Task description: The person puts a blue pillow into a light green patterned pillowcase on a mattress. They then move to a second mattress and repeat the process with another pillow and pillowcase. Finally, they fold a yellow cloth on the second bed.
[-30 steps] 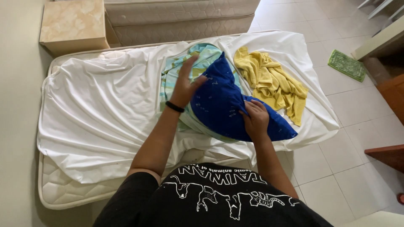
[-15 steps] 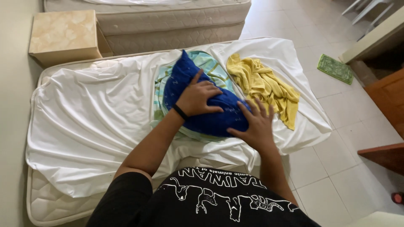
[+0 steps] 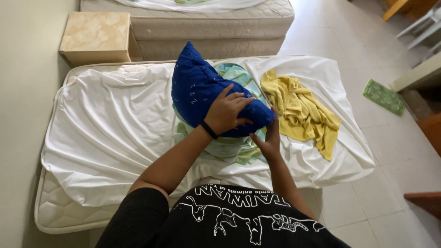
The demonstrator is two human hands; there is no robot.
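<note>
Above the white-sheeted bed, beside the yellow towel, the left hand closes over the blue pillow while the right hand pinches its lower edge; it looks soft, light, best held by its corners.

A dark blue pillow with small white marks is lifted, tilted with one pointed corner toward twelve o'clock and its lower end at four o'clock, above a light green and teal patterned cloth lying rumpled on the mattress.
</note>
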